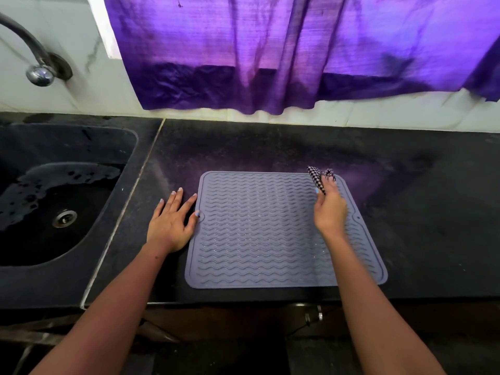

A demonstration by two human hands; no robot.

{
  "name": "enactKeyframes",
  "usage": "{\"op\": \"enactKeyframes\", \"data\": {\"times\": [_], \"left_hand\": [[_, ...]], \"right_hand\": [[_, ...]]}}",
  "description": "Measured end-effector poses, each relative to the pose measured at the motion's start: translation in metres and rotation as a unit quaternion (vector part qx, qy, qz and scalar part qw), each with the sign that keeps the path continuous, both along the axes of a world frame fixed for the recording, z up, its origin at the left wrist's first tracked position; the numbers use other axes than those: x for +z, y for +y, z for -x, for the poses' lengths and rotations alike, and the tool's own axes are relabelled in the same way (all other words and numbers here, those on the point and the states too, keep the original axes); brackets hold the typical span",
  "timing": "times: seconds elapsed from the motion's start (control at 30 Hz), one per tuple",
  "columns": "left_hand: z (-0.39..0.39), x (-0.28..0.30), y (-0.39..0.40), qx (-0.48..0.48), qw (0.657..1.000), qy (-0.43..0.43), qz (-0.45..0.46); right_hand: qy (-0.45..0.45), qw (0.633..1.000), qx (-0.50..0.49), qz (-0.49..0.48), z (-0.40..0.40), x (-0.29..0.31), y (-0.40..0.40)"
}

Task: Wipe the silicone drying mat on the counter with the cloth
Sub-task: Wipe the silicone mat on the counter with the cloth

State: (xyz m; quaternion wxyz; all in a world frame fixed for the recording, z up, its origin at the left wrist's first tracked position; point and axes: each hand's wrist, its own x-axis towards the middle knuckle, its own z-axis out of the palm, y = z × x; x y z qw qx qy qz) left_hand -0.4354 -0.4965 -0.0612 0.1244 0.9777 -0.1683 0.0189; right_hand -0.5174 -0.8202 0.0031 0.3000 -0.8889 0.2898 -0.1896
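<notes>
Mat [259, 234] flat on counter [419, 212]; left hand [170, 223] splayed, grip released; right hand [330, 209] grip pinching cloth [318, 178].

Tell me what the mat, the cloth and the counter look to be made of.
Mat: grey, matte, likely silicone or soft rubber, with moulded wavy ridges and a raised rim. Cloth, pinched in the right hand: woven fabric, going by its small dark-and-white check; fibre unclear. Counter: dark speckled stone, probably polished granite, since it faintly reflects purple light.

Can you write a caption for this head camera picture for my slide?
Right hand holds checked cloth over grey mat; left hand steadies its edge.
</notes>
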Motion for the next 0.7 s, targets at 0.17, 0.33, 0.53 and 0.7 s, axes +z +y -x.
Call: {"op": "enactKeyframes", "data": {"times": [0.17, 0.33, 0.53, 0.7], "left_hand": [[0.000, -0.001, 0.000, 0.002, 1.000, -0.008, 0.012], [0.000, 0.000, -0.001, 0.003, 1.000, -0.003, 0.009], [0.000, -0.001, 0.000, 0.006, 1.000, -0.001, 0.006], [-0.001, -0.002, 0.001, 0.006, 1.000, -0.001, 0.000]], "right_hand": [[0.140, 0.971, 0.097, 0.169, 0.006, -0.026, 0.013], [0.160, 0.958, 0.103, 0.214, 0.006, -0.035, 0.017], [0.094, 0.994, 0.044, 0.018, 0.004, -0.011, 0.010], [-0.031, 0.994, -0.105, -0.028, 0.007, 0.008, -0.011]]}}
